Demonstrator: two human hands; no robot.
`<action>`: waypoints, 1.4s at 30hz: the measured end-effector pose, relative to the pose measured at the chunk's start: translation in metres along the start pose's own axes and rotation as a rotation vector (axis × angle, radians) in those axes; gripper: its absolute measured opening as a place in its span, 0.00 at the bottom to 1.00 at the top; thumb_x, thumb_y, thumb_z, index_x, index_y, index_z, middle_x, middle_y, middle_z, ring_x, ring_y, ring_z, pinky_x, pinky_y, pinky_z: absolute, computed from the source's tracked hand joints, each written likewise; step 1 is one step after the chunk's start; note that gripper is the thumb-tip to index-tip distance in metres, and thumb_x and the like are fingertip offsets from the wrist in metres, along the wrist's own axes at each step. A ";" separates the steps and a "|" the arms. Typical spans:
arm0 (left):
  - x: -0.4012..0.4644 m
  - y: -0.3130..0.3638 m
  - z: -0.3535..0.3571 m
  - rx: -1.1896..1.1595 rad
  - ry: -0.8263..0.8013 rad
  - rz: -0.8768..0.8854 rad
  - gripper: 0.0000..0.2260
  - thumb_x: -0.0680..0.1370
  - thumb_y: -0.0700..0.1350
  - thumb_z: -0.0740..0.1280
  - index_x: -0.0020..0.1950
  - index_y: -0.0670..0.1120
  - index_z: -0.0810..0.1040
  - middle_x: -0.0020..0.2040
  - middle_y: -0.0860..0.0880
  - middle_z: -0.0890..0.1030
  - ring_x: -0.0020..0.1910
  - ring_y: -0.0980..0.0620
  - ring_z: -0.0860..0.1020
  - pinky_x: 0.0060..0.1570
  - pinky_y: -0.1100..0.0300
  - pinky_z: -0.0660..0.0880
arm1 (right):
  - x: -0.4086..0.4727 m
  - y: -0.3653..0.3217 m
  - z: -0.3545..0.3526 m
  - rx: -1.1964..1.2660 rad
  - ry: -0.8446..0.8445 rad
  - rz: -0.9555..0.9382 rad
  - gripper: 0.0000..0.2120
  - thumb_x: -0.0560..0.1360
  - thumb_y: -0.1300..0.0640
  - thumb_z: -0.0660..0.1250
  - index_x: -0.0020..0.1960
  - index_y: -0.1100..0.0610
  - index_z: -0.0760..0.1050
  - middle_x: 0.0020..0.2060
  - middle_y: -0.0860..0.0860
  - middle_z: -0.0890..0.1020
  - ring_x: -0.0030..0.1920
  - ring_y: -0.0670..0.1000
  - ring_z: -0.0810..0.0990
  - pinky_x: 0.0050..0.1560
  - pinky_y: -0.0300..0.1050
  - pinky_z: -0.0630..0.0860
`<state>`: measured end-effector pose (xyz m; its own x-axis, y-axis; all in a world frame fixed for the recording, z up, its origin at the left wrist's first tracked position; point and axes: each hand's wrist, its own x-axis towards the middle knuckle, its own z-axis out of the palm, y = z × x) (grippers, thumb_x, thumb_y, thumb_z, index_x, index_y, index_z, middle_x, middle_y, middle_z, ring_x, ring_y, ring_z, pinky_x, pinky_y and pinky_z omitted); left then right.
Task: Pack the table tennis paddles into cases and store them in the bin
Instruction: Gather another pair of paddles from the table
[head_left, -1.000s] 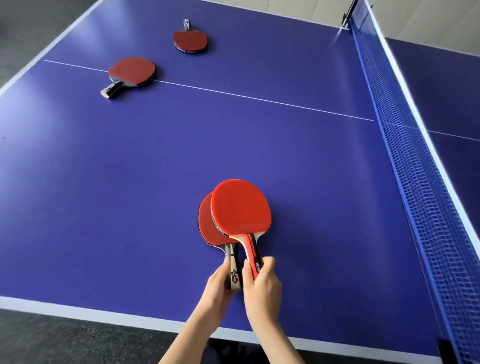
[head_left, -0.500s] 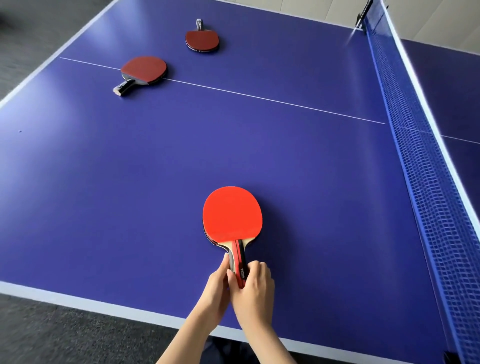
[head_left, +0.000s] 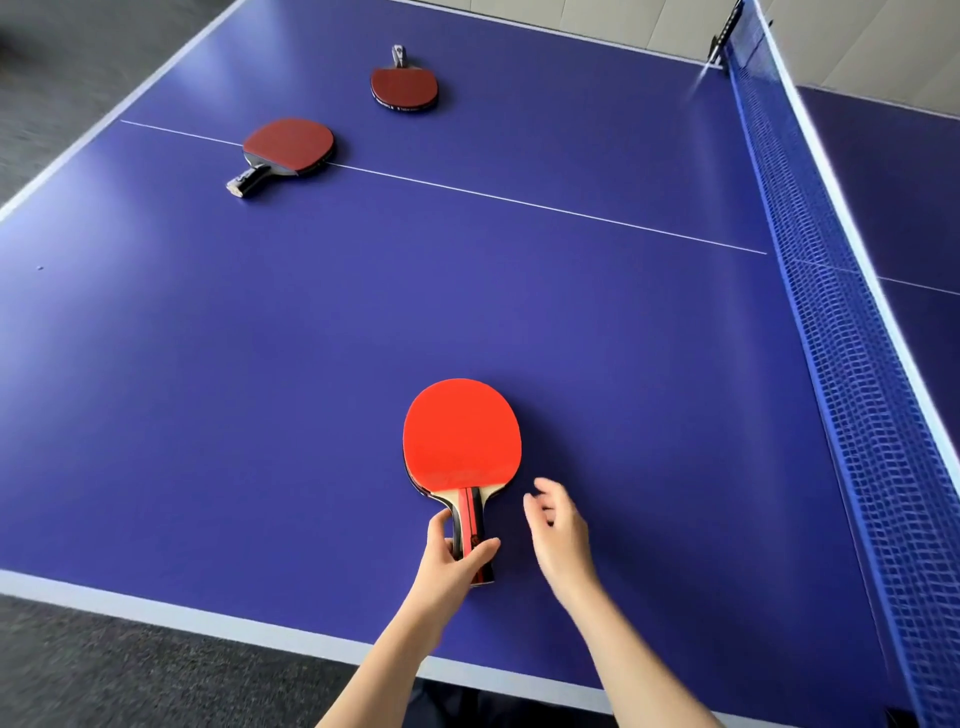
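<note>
A bright red paddle (head_left: 461, 434) lies stacked on a second paddle, of which only a dark edge shows at its lower left. My left hand (head_left: 451, 561) grips both handles together near the table's front edge. My right hand (head_left: 558, 525) hovers just right of the handles, fingers loose and holding nothing. Two darker red paddles lie far off: one (head_left: 288, 148) on the white centre line at the left, another (head_left: 404, 87) beyond it, handle pointing away. No case or bin is in view.
The blue table (head_left: 208, 364) fills the view, its white front edge close to me. The blue net (head_left: 857, 338) runs along the right side. Grey carpet lies beyond the left and near edges.
The two paddles, fanned apart a second ago, now lie squarely stacked. My right hand has let go of the handle and moved off to the right. My left hand keeps its grip.
</note>
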<state>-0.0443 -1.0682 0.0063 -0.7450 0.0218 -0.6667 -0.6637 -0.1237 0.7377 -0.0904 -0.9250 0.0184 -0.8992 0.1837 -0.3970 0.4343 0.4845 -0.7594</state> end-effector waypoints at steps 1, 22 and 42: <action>0.000 0.000 0.000 0.018 0.001 0.007 0.25 0.76 0.45 0.70 0.66 0.56 0.61 0.45 0.44 0.76 0.42 0.52 0.80 0.39 0.67 0.77 | 0.010 -0.009 0.000 0.039 -0.060 0.073 0.19 0.79 0.51 0.61 0.68 0.55 0.68 0.50 0.48 0.77 0.49 0.48 0.77 0.52 0.42 0.72; -0.012 0.013 -0.009 0.288 -0.237 0.111 0.21 0.79 0.39 0.64 0.68 0.51 0.59 0.45 0.44 0.74 0.40 0.54 0.80 0.45 0.63 0.78 | 0.005 -0.018 -0.006 0.577 -0.053 0.320 0.20 0.77 0.59 0.67 0.65 0.52 0.63 0.52 0.55 0.79 0.45 0.51 0.80 0.49 0.47 0.81; -0.067 0.052 0.112 0.486 -0.596 0.326 0.21 0.78 0.40 0.66 0.67 0.50 0.62 0.48 0.40 0.75 0.42 0.51 0.78 0.47 0.54 0.78 | -0.085 0.008 -0.158 0.885 0.380 0.094 0.19 0.76 0.61 0.68 0.63 0.53 0.66 0.52 0.57 0.80 0.49 0.54 0.81 0.46 0.46 0.81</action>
<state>-0.0365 -0.9649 0.1014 -0.7244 0.5972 -0.3444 -0.2616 0.2242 0.9388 -0.0188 -0.8013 0.1278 -0.7482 0.5284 -0.4012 0.2486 -0.3374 -0.9080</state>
